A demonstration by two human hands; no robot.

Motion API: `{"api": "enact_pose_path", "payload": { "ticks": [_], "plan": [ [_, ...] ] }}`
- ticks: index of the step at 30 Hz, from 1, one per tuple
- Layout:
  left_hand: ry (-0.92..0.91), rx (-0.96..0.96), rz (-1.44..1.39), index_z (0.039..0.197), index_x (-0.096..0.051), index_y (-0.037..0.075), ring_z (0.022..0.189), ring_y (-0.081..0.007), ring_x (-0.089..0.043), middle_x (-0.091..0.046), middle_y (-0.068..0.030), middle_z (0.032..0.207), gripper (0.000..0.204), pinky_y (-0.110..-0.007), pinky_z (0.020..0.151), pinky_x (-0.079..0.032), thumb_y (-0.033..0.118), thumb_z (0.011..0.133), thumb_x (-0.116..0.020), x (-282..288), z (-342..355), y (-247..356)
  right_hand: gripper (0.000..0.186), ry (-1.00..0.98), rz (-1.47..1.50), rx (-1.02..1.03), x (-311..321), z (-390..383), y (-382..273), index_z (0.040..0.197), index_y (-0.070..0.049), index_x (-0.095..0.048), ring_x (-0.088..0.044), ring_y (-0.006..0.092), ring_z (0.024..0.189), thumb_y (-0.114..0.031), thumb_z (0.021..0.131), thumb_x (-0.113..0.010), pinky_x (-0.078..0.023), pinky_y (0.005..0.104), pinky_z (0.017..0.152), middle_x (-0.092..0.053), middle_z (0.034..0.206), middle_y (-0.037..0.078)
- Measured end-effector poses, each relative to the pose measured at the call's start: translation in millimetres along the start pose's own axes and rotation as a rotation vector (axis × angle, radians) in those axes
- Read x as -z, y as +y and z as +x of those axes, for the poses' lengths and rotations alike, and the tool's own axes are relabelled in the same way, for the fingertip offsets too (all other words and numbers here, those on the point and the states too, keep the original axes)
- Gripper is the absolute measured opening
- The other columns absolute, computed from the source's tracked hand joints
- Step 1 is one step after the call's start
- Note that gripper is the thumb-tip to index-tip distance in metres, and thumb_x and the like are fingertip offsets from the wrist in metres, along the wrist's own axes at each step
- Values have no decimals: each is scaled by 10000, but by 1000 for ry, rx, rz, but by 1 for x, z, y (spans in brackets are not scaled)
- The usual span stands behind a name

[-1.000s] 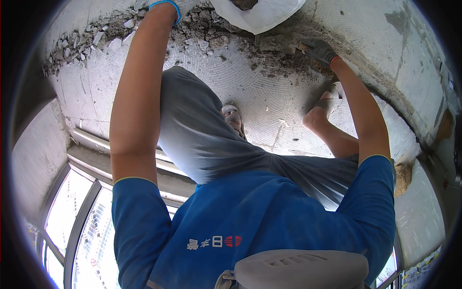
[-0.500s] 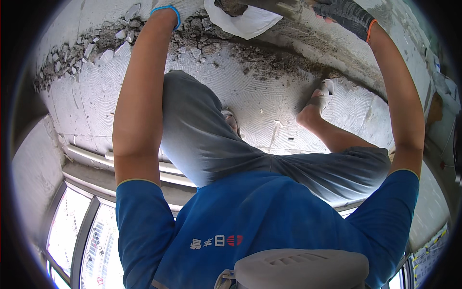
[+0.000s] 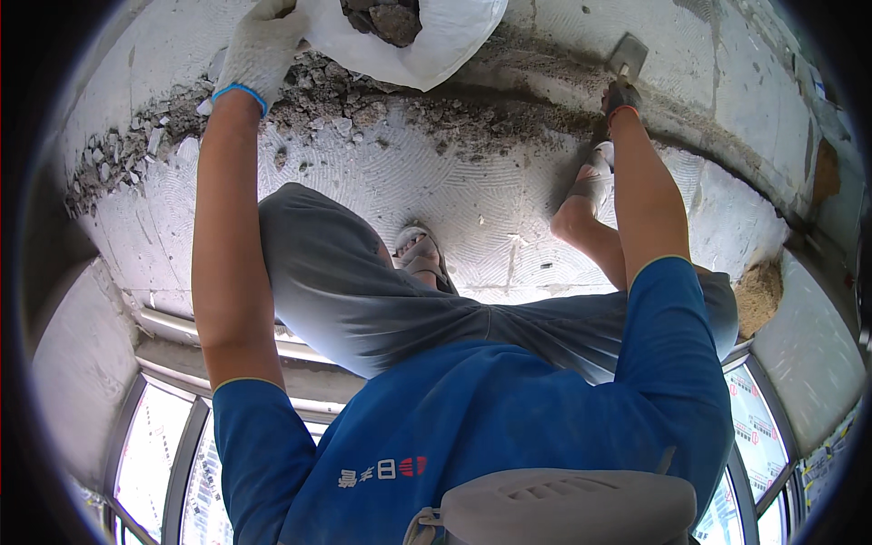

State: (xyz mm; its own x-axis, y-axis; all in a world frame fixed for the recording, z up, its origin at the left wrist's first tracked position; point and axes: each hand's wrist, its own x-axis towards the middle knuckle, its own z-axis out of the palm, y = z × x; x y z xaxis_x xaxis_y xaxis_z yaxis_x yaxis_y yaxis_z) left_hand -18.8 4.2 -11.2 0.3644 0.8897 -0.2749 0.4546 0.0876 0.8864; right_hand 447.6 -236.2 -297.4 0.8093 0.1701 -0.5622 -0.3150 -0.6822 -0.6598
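My left hand (image 3: 263, 45), in a white knit glove with a blue cuff, is closed on the edge of a white sack (image 3: 450, 41). The sack's mouth gapes, and dark chunks of rubble (image 3: 391, 20) show inside. Away to the right, my right hand (image 3: 622, 98) wears a dark glove with an orange cuff. It is wrapped round the handle of a flat-bladed hand tool (image 3: 629, 54), whose grey blade lies against the pale surface beyond the hand. The tool's exact kind is hard to make out.
Broken rubble and tile chips (image 3: 145, 141) lie in a strip at the far left. Both sandalled feet (image 3: 422, 254) are on the ridged grey floor (image 3: 490, 200). White pipes (image 3: 168, 322) run at the left, and a sand pile (image 3: 758, 295) sits at the right.
My right hand has swung away from the sack, down and inward, with the tool's blade now in plain view. My left hand and the sack have shifted left and lower in the picture.
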Motion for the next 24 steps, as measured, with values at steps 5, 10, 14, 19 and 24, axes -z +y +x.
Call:
{"api": "enact_pose_path", "payload": {
  "ticks": [5, 10, 14, 19, 24],
  "plan": [
    [21, 25, -106, 1196, -517, -27, 942, -173, -615, -598, -102, 1086, 347, -296, 842, -524, 51, 859, -499, 7, 15, -23, 480, -201, -686, 645, -22, 22, -15, 1239, -133, -533, -519, 379, 1115, -412, 850, -510, -421, 429, 932, -586, 1173, 155],
    [95, 81, -111, 1188, -519, -33, 937, -183, -612, -600, -103, 1075, 339, -300, 839, -525, 48, 859, -499, 10, 12, -14, 483, -182, -719, 612, -62, -84, -19, 1252, -116, -521, -530, 354, 1110, -383, 850, -518, -424, 416, 935, -570, 1193, 162],
    [102, 64, -110, 1169, -530, -33, 936, -180, -608, -601, -103, 1065, 323, -299, 830, -523, 44, 858, -494, 2, 12, -3, 471, -209, -671, 512, -50, -123, -7, 1243, -107, -524, -530, 356, 1104, -350, 840, -542, -428, 413, 931, -555, 1205, 177],
    [106, 52, -115, 1159, -536, -33, 905, -174, -609, -604, -99, 1048, 320, -302, 808, -521, 32, 850, -486, 7, 15, -8, 456, -193, -624, 724, -39, -135, 12, 1216, -120, -545, -547, 347, 1080, -367, 832, -547, -443, 410, 912, -584, 1158, 172],
    [172, 113, -136, 1138, -546, -15, 893, -175, -602, -604, -87, 1021, 316, -303, 779, -524, 9, 835, -461, 19, 3, -5, 412, -76, -482, 700, -75, -101, -82, 1218, -132, -544, -555, 367, 1052, -354, 873, -516, -444, 434, 900, -594, 1134, 187]
  ]
}}
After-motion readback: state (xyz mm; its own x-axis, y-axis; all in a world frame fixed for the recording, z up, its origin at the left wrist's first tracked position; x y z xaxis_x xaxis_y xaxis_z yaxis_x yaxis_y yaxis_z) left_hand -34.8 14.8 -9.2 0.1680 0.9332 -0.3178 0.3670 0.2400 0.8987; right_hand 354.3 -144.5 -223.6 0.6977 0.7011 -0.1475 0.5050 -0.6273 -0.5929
